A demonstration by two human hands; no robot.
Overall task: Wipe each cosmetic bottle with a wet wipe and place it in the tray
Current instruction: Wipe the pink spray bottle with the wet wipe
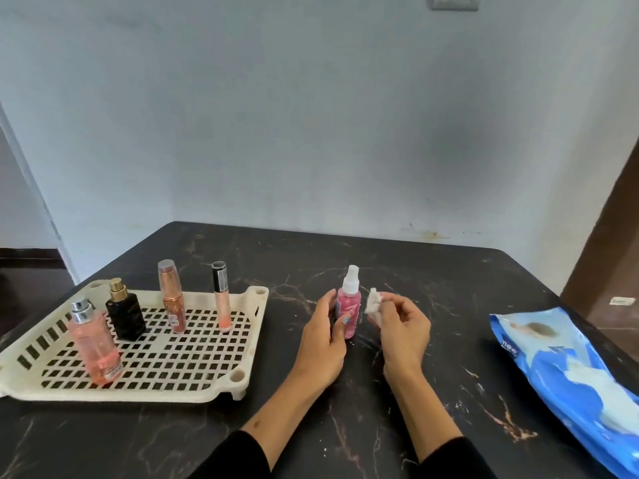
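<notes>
head view, looking down at a dark marbled surface [432,288]. pink spray bottle [349,307] is held upright between the hands, its base on or just above the surface. left hand [323,344] is curled round the bottle's left side. right hand [403,328] sits just right of the bottle, a crumpled white wet wipe [375,305] pinched in its fingertips beside the bottle; contact cannot be told. left of the left hand, a cream slotted tray [193,385] is seen with four upright bottles. right of the right hand, a blue wipes pack [570,382] is laid flat.
</notes>
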